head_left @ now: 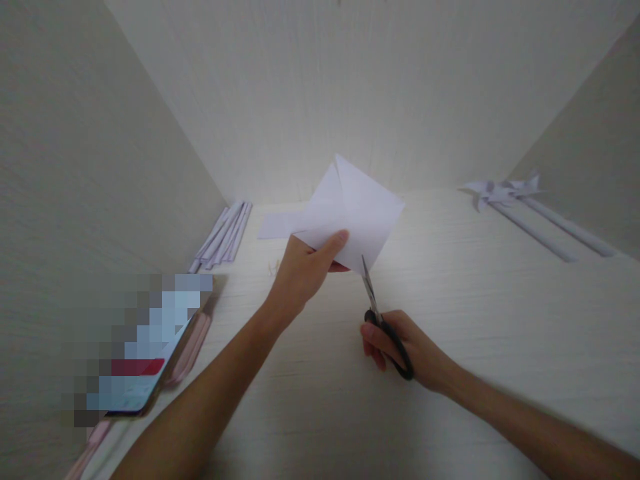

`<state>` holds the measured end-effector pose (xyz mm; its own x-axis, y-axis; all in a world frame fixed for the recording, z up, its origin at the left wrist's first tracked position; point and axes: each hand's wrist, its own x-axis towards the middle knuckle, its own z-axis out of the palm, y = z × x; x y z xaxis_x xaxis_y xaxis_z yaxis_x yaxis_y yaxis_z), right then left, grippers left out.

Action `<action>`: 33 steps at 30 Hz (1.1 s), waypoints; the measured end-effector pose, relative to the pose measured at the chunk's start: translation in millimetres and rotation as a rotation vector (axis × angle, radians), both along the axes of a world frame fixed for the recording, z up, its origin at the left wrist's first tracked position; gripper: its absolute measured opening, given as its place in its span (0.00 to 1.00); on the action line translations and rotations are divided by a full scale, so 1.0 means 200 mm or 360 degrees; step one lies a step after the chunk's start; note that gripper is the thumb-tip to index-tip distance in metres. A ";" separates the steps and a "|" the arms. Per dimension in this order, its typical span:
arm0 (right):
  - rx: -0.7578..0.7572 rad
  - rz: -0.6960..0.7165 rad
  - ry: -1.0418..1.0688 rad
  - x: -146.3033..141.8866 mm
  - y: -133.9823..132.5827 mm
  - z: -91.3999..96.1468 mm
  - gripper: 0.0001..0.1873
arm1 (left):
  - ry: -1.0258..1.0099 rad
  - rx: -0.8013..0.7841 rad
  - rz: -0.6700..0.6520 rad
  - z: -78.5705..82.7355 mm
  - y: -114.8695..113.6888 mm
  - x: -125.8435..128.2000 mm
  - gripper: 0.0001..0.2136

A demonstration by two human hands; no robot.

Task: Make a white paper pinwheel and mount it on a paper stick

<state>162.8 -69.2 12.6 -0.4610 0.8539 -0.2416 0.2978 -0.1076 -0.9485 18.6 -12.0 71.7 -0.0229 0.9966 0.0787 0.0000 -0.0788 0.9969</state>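
My left hand (306, 265) pinches a folded white paper sheet (357, 213) by its lower edge and holds it up above the desk. My right hand (407, 348) grips black-handled scissors (381, 319) with its fingers through the loops. The blades point up and touch the paper's lower corner, just right of my left thumb.
A pale wooden desk (475, 313) is boxed in by walls on the left, back and right. Rolled paper sticks (224, 235) lie at the back left. Two paper pinwheels on sticks (505, 195) lie at the back right. A phone (145, 353) leans at the left.
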 end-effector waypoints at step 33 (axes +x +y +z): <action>-0.0002 -0.0003 0.0005 0.00 0.00 0.01 0.27 | 0.0013 0.0032 0.0017 0.00 -0.01 0.00 0.23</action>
<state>163.2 -69.6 14.1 -0.4601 0.8545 -0.2409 0.2944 -0.1091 -0.9494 18.5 -13.0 71.8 -0.0328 0.9945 0.0991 0.0093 -0.0988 0.9951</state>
